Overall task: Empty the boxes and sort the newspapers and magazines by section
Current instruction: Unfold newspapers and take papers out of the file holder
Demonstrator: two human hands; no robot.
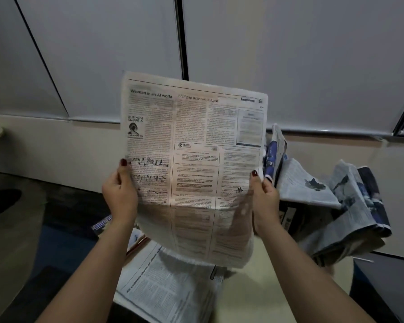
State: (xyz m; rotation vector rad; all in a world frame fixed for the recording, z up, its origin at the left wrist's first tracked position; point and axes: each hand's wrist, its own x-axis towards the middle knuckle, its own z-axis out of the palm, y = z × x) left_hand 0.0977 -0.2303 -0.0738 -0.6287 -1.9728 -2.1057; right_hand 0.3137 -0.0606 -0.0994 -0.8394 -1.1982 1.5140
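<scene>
A newspaper sheet is held upright and spread flat between both hands, presumably so that its section heading can be read for sorting. Its left edge is pinched by the left hand, thumb in front; its right edge is pinched likewise by the right hand. Below the fingers, a sorted newspaper lies on the table. Right of the right-hand fingers, folded newspapers hang over a box.

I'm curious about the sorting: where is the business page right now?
In the head view, the business page is held up at centre, the left hand and right hand pinching its side edges, above the newspaper on the table.
</scene>
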